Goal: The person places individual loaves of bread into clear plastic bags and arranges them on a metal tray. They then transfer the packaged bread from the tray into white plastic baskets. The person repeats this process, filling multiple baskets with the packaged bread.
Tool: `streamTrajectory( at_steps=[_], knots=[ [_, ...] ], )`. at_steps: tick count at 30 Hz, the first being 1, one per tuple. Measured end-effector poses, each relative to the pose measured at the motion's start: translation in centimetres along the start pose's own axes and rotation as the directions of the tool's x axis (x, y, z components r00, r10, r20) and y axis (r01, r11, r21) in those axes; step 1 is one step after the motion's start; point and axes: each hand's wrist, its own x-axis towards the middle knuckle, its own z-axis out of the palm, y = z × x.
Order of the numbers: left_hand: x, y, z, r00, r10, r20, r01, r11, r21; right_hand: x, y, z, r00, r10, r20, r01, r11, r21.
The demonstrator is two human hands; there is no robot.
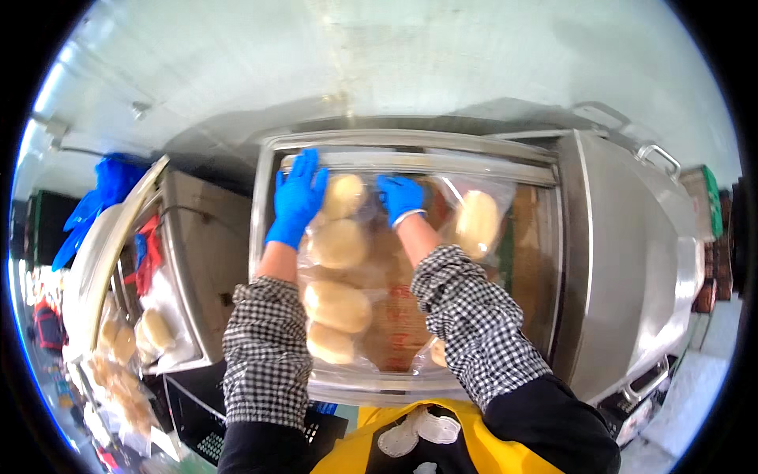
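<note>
Several pale yellow peeled pieces of food, possibly potatoes, lie in clear plastic bags inside a steel-framed chamber [559, 249] with cardboard on its bed. My left hand [298, 195], in a blue glove, is spread flat at the chamber's upper left, beside the topmost bagged piece [343, 195]. Below it, more bagged pieces [337, 305] line the left side. My right hand [402, 197], also blue-gloved, has bent fingers near the upper sealing bar [438, 161]; whether it pinches a bag is blurred. Right of it lies another bagged piece [477, 222]. My right sleeve partly covers one at the lower edge.
A steel lid with handles [628, 266] stands at the right. At the left is another steel machine [204, 237] with bagged pieces [156, 329] in it. Black crates [195, 415] sit below. A pale wall rises behind the chamber.
</note>
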Motion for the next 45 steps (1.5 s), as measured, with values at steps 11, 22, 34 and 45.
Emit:
streamTrajectory(
  at_steps=[11, 22, 34, 45],
  knots=[
    [-0.8, 8.8, -2.7, 0.982, 0.107, -0.159, -0.125, 0.986, -0.112, -4.9, -9.8, -12.9, 0.784, -0.565, 0.259, 0.236, -0.115, -0.965],
    [-28.2, 21.0, -10.3, 0.952, 0.288, 0.107, -0.212, 0.867, -0.451, -25.9, -20.1, -23.1, 0.646, -0.331, 0.688, 0.745, 0.077, -0.663],
    [-41.7, 22.6, -9.7, 0.936, 0.343, 0.078, -0.297, 0.890, -0.345, -50.1, -9.8, -32.4, 0.876, -0.457, 0.156, 0.320, 0.307, -0.896],
    [-44.4, 19.1, -7.3, 0.883, 0.467, 0.048, -0.421, 0.833, -0.360, -52.8, -7.4, -34.6, 0.762, -0.533, 0.368, 0.323, -0.180, -0.929]
  ],
)
